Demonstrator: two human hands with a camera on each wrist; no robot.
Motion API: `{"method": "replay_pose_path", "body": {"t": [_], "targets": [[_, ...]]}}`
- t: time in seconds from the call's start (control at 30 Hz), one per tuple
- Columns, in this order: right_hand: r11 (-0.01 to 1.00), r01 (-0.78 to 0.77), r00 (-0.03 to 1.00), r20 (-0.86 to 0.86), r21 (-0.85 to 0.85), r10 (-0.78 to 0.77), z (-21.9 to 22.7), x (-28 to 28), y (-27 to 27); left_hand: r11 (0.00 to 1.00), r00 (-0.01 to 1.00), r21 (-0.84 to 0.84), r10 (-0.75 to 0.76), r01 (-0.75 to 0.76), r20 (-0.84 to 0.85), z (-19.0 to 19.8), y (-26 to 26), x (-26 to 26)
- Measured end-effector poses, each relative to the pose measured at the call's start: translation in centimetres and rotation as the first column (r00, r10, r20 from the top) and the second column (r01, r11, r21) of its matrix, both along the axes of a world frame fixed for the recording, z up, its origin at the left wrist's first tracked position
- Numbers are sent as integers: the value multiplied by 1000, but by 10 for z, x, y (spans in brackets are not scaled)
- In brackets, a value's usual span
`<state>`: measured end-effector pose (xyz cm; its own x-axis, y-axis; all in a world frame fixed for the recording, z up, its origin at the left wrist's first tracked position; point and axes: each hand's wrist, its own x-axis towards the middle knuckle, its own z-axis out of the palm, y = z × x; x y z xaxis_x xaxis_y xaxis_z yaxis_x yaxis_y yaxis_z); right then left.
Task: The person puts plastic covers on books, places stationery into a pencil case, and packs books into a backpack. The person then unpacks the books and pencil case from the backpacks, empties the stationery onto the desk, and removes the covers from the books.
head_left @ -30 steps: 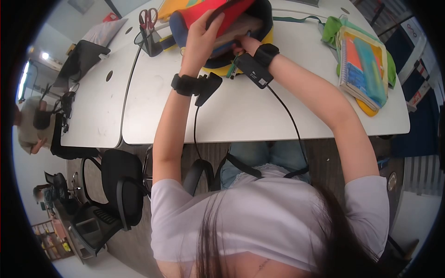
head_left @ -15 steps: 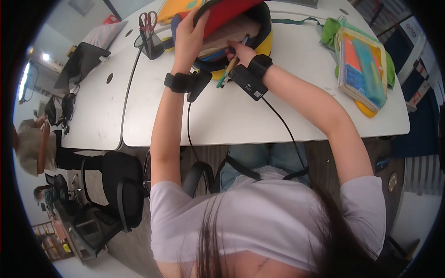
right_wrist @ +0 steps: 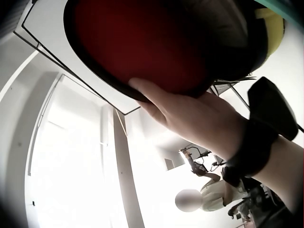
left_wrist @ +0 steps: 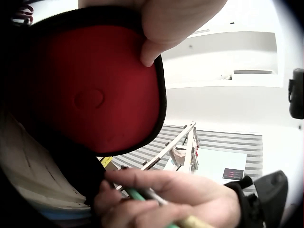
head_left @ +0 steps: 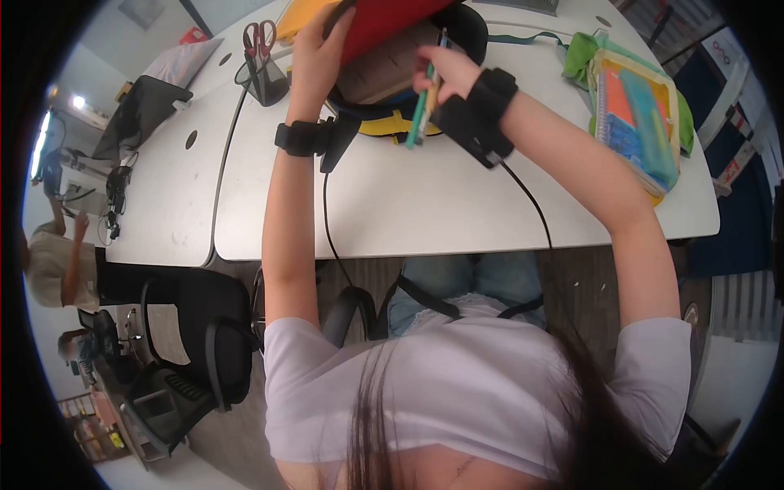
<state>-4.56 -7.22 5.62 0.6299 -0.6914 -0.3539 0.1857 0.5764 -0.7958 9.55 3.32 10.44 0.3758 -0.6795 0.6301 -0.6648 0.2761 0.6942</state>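
Observation:
My left hand (head_left: pixel 317 65) pinches the edge of the bag's red-lined flap (head_left: pixel 388 33) and holds it raised; in the left wrist view the thumb lies on the red lining (left_wrist: pixel 109 90). Several pens (head_left: pixel 422 114), one of them green, are gripped in my right hand (head_left: pixel 447 72), just in front of the bag's opening. Inside the bag, pale papers or books (head_left: pixel 384 72) show. The bag's yellow lower edge (head_left: pixel 380 126) rests on the table.
A mesh pen cup (head_left: pixel 263 82) with scissors (head_left: pixel 260 38) stands left of the bag. At the right lies a green and yellow bag (head_left: pixel 686 122) with a spiral notebook (head_left: pixel 625 114). Black chairs (head_left: pixel 220 318) and people are at the left.
My right hand has come out of the bag's opening with the pens and moved to the right. My left hand has shifted left with the flap, showing more of the inside.

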Motion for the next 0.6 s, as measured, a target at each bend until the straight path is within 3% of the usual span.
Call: {"method": "replay_pose_path", "body": {"t": [0.1,0.17,0.3,0.37,0.43,0.47,0.6], "targets": [[995,-42,997,60,-94,48,-6,8,-13,988,992,-100,-117,120,38,2,-1,-6],[989,-54,992,107,-141,70,-5,12,-16,989,983,-60,-127,136,131,2,4,-3],[970,-82,973,191,-228,127,-5,21,-21,982,978,25,-190,189,87,-5,22,9],[962,-93,962,226,-258,154,-11,23,-21,984,977,96,-165,152,138,-26,30,32],[954,-94,951,257,-283,170,-19,20,-22,952,997,304,17,-39,73,-43,41,40],[951,-94,947,270,-294,177,-23,18,-21,912,995,408,77,-47,-58,-48,43,44],[925,-82,923,323,-371,211,-26,7,-26,917,983,355,164,-181,78,-61,46,55]]}}
